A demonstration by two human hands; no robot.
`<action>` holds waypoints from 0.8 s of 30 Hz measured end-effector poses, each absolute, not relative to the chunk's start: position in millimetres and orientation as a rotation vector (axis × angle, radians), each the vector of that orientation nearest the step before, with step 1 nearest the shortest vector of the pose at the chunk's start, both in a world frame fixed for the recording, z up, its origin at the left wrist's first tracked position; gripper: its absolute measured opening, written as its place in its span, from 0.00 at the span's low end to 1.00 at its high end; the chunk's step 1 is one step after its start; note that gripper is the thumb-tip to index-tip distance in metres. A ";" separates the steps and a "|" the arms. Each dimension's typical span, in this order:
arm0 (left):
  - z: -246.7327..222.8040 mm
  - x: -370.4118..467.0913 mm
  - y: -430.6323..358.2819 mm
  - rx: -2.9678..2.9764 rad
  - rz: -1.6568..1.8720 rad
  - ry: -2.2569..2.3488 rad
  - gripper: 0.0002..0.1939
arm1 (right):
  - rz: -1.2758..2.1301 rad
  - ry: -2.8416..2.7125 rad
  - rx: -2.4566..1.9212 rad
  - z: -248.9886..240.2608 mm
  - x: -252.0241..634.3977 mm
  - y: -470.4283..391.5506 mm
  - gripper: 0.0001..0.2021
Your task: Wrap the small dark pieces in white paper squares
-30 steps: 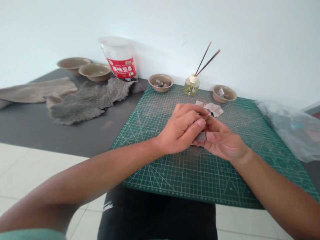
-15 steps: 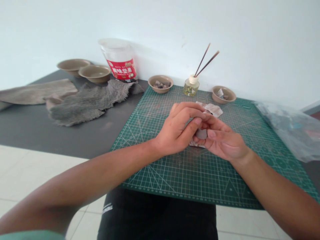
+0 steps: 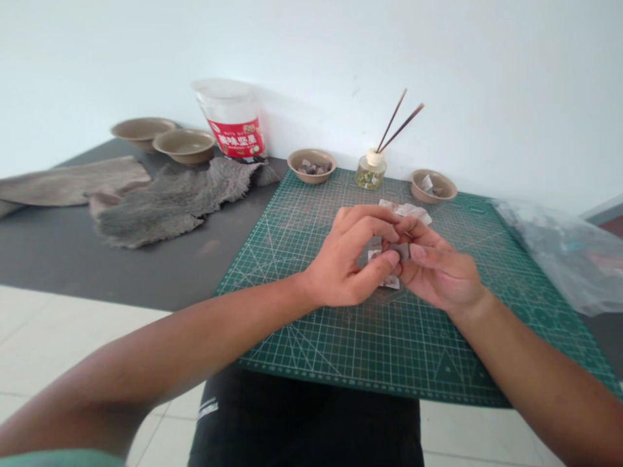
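Observation:
A small flat grey piece, its material unclear, is held up above the green cutting mat. My right hand pinches it, thumb on the near face and fingers partly hidden behind. From the other side, my left hand has its thumb tip at the left end of the piece, its fingers curled over toward the right fingertips. Beneath the hands lies a whitish, brown-stained scrap, mostly covered by them. Another crumpled whitish scrap shows just behind the fingers.
Behind the hands stand a bowl of grey-brown pieces, a reed diffuser and a bowl with scraps. Clear plastic covers the mat's right edge. Leftward are shaggy grey material, two bowls and a red-labelled tub.
My left thumb has lowered onto the left end of the grey piece, and the left fingers have parted from it. The piece is turned and sits slightly higher and further right.

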State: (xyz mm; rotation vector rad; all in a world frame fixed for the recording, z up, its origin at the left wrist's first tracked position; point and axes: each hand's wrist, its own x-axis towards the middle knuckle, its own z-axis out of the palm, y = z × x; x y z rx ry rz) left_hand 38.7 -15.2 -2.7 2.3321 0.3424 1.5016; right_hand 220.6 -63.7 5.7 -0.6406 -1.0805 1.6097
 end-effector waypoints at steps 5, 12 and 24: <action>-1.6 37.9 -16.2 2.397 1.463 0.298 0.10 | 1.629 -1.087 -0.640 6.5 219.5 -64.0 0.11; -1.1 37.0 -16.6 2.417 1.464 0.316 0.11 | 1.658 -1.046 -0.661 7.0 219.7 -66.0 0.11; -0.9 39.0 -19.9 2.370 1.523 0.275 0.08 | 1.717 -1.107 -0.593 2.5 221.3 -65.7 0.08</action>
